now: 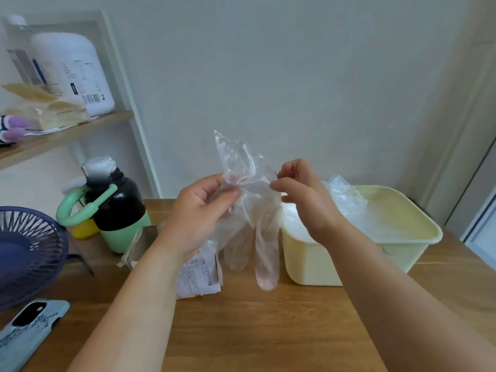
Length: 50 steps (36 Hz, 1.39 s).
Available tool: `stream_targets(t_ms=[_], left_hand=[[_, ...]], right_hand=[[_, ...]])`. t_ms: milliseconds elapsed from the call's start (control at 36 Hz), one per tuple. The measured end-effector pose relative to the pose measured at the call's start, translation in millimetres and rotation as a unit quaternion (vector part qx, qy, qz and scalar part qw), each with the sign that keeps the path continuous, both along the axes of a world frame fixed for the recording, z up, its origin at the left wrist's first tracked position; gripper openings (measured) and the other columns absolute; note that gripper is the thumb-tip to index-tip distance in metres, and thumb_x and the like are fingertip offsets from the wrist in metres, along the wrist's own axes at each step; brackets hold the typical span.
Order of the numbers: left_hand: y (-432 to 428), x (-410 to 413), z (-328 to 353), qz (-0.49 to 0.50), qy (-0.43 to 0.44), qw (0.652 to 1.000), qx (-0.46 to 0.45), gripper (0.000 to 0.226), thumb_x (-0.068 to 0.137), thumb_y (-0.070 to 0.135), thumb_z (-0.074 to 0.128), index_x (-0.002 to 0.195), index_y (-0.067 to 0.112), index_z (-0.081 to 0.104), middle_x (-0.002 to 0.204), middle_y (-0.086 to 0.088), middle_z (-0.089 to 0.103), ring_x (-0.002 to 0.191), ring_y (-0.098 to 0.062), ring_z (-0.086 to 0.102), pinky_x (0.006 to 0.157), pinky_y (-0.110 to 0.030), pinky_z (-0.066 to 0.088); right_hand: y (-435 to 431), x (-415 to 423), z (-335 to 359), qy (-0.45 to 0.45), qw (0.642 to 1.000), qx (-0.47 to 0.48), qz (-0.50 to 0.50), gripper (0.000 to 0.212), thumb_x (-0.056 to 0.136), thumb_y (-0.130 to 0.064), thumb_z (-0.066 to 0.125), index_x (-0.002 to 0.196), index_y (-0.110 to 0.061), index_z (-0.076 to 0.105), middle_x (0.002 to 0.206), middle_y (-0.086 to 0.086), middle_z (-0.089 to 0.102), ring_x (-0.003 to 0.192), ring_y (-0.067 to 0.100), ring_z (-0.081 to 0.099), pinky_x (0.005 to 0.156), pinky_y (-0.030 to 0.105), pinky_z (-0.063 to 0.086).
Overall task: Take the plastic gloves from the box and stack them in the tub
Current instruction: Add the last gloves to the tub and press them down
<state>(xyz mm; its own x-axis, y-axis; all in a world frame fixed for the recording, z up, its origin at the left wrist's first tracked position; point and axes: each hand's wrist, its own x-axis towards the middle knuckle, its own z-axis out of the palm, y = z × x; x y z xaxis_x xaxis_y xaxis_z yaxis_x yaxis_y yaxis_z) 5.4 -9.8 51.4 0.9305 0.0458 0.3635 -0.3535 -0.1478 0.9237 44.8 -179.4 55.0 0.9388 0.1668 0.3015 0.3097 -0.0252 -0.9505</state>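
At the centre of the frame the left hand (200,208) and right hand (300,194) each pinch the clear plastic glove (255,210), holding it up above the box (198,275), seemingly to straighten it for the yellow tub (308,259) right of centre.

Both hands pinching clear glove (249,210), tub (402,210) beside

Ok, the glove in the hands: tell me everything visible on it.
The glove is thin clear plastic film, crinkled. Its cuff end sticks up above the hands; its fingers hang down. The left hand grips one side, the right hand pinches the other. It is held in the air over the wooden table, between the box and the yellow tub.
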Motion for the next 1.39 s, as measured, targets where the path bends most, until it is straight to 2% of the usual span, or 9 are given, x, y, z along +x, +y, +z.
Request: stream_targets(t_ms=[167,361,472,611,722,945,1111,1250,1389], left_hand=[[-13,0,12,-0.062,0.03,0.997,0.033,0.023,0.095,0.009,0.053,0.095,0.025,0.07,0.086,0.025,0.071,0.08,0.01,0.063,0.068,-0.008,0.05],[-20,1,21,-0.131,0.055,0.988,0.063,0.032,0.095,0.004,0.051,0.081,0.022,0.074,0.08,0.014,0.07,0.084,-0.001,0.064,0.077,-0.013,0.049],[-26,6,26,-0.152,0.096,0.983,0.019,0.026,0.088,-0.007,0.05,0.075,0.006,0.068,0.073,0.0,0.069,0.074,-0.009,0.066,0.07,-0.015,0.049],[-34,20,26,-0.103,0.112,0.988,0.032,0.025,0.089,0.002,0.055,0.075,0.012,0.073,0.082,-0.013,0.063,0.08,-0.023,0.058,0.076,-0.031,0.044],[-39,33,21,-0.022,0.103,0.985,0.135,0.025,0.074,0.038,0.074,0.079,0.014,0.073,0.075,0.0,0.064,0.072,-0.01,0.057,0.073,-0.027,0.042],[-41,45,14,0.218,0.073,0.925,0.302,0.015,0.081,0.042,0.068,0.089,0.028,0.067,0.093,0.01,0.062,0.096,-0.018,0.056,0.076,-0.03,0.044],[-63,42,16,0.251,-0.01,0.868,0.429,0.024,0.088,0.038,0.057,0.105,0.027,0.069,0.1,0.004,0.06,0.097,-0.022,0.056,0.073,-0.031,0.043],[-98,40,12,0.087,-0.026,0.865,0.494,0.045,0.084,0.066,0.048,0.118,0.041,0.063,0.123,0.019,0.054,0.112,-0.007,0.053,0.082,-0.026,0.041],[-130,48,9,-0.043,0.0,0.8,0.599,0.059,0.087,0.073,0.032,0.14,0.047,0.04,0.15,0.022,0.032,0.136,-0.005,0.034,0.095,-0.03,0.036]], right_hand=[[-17,4,16,-0.014,1.0,-0.021,-0.014,0.073,0.07,-0.042,0.061,0.138,-0.035,0.035,0.141,-0.012,0.036,0.131,0.004,0.031,0.096,0.024,0.027],[-37,2,33,-0.05,0.994,-0.083,-0.04,0.061,0.086,-0.026,0.065,0.139,-0.039,0.038,0.147,-0.016,0.031,0.121,-0.006,0.026,0.098,0.022,0.025],[-45,6,39,0.005,0.995,-0.087,0.055,0.069,0.065,-0.026,0.068,0.127,-0.044,0.043,0.129,-0.006,0.052,0.119,0.01,0.05,0.099,0.029,0.039],[-53,10,32,0.053,0.99,-0.091,0.098,0.019,0.081,0.002,0.065,0.089,-0.014,0.064,0.057,-0.01,0.058,0.054,0.008,0.052,0.057,0.02,0.041],[-65,14,26,0.083,0.995,-0.039,0.024,0.018,0.088,-0.004,0.061,0.072,-0.013,0.06,0.06,-0.003,0.047,0.044,0.007,0.042,0.044,0.019,0.035],[-120,41,-2,0.158,0.951,-0.121,-0.237,0.018,0.088,-0.013,0.058,0.071,-0.014,0.054,0.057,0.004,0.042,0.048,0.018,0.036,0.037,0.015,0.024],[-147,50,-23,0.162,0.886,-0.299,-0.314,0.013,0.088,-0.014,0.05,0.076,-0.008,0.048,0.065,0.009,0.046,0.06,0.027,0.046,0.055,0.027,0.034],[-141,40,-21,0.134,0.858,-0.389,-0.307,0.047,0.093,-0.031,0.053,0.131,-0.007,0.038,0.124,0.015,0.051,0.11,0.033,0.052,0.08,0.032,0.039],[-139,29,-13,-0.075,0.799,-0.505,-0.317,0.048,0.09,-0.032,0.052,0.137,-0.029,0.041,0.143,0.001,0.036,0.132,0.025,0.031,0.102,0.038,0.021]])
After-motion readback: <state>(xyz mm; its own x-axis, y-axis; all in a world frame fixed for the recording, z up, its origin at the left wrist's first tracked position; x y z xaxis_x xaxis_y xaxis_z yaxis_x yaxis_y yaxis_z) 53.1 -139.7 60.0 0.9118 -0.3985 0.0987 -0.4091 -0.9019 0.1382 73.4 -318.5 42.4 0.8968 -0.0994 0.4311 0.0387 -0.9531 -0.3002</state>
